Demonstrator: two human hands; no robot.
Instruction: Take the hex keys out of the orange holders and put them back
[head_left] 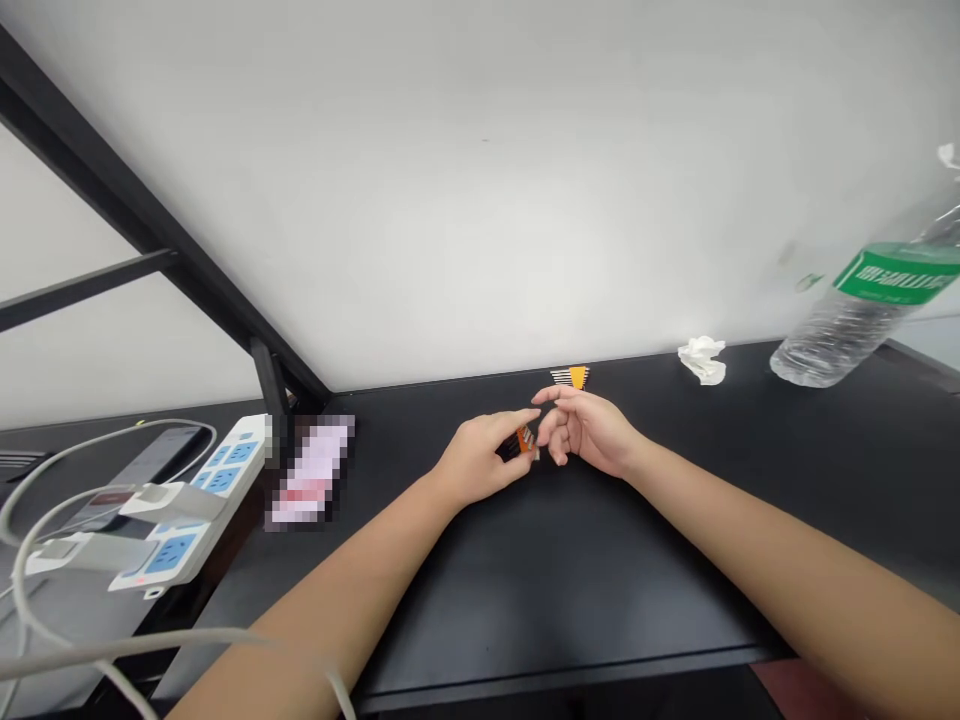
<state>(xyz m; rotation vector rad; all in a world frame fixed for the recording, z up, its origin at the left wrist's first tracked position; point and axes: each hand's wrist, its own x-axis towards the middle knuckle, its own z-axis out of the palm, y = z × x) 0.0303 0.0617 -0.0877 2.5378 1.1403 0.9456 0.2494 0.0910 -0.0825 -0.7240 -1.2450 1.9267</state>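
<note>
One orange-and-black object (pixel 527 439) is gripped in the left hand (pixel 478 456), just beside the loosely curled, empty right hand (pixel 592 430).

Bare forearms (pixel 750 535), bare hands (pixel 474 455), slender fingers (pixel 551 394)

my bare left forearm (pixel 360 580) enters at the bottom edge, left of the middle, and slants up and right. my right forearm (pixel 757 540), bare too, comes in from the lower right corner and slants up and left. the two nearly meet around the centre of the frame. there my left hand (pixel 480 458) shows its back, fingers bent and pointing right, thumb below them. my right hand (pixel 592 430) is just beside it, inner side showing, topmost digits stretched left, lower fingers loosely curled. both wrists look nearly straight.
</note>
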